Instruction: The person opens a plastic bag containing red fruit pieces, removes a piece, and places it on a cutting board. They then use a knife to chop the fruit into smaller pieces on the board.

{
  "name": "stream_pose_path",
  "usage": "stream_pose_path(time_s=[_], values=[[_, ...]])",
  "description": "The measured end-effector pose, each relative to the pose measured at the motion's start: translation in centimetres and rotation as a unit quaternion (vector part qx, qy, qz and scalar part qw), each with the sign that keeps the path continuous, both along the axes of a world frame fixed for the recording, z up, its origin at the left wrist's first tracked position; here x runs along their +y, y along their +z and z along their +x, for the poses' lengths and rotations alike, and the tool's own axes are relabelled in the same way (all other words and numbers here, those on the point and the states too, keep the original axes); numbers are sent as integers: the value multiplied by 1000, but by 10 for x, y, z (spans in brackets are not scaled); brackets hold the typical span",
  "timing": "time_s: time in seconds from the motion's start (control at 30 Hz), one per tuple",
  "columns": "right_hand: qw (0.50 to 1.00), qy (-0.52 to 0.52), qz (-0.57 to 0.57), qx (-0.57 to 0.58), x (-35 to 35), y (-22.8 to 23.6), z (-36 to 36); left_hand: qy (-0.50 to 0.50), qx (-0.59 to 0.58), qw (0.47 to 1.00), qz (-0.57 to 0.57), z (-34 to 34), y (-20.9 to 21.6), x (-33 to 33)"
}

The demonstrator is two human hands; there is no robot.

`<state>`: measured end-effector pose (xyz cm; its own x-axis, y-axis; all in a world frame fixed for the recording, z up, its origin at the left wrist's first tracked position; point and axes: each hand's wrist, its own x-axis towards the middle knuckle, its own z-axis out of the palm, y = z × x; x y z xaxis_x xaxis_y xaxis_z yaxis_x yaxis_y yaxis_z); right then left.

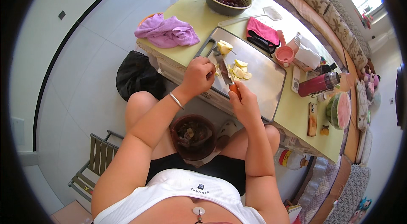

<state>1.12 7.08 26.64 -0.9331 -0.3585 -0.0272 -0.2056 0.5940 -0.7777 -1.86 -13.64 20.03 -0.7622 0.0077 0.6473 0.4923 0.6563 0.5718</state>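
My right hand (pixel 246 100) is wrapped round the orange-brown handle of a knife (pixel 234 90), whose blade points away over the left part of a metal cutting board (pixel 262 83). My left hand (pixel 198 74) is at the board's near left edge, its fingers curled together; whatever they pinch, if anything, is hidden. Pale slices of fruit (pixel 240 69), apple or pear by their look, lie in a small heap just right of the blade. Farther back rests a larger cut piece of the fruit (pixel 224 46), with yellowish skin, near the board's grey handle. Small bits lie beside my left fingers.
Below my hands, a brown bin (pixel 193 155) with scraps stands between my legs. Around the board are a purple cloth (pixel 167 32), a colander (pixel 229 10) of dark fruit, a pink cloth (pixel 263 30), a bottle (pixel 317 85), a phone (pixel 312 119) and a cut watermelon (pixel 339 110).
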Motion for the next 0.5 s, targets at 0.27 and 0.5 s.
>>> stream_pose_path(time_s=[0.27,0.5], values=[[1000,1,13,17,-1,-2,1,15,24,999,-15,-1,0,4],[999,15,24,15,-4,3,3,20,8,999,-26,-2,-4,2]])
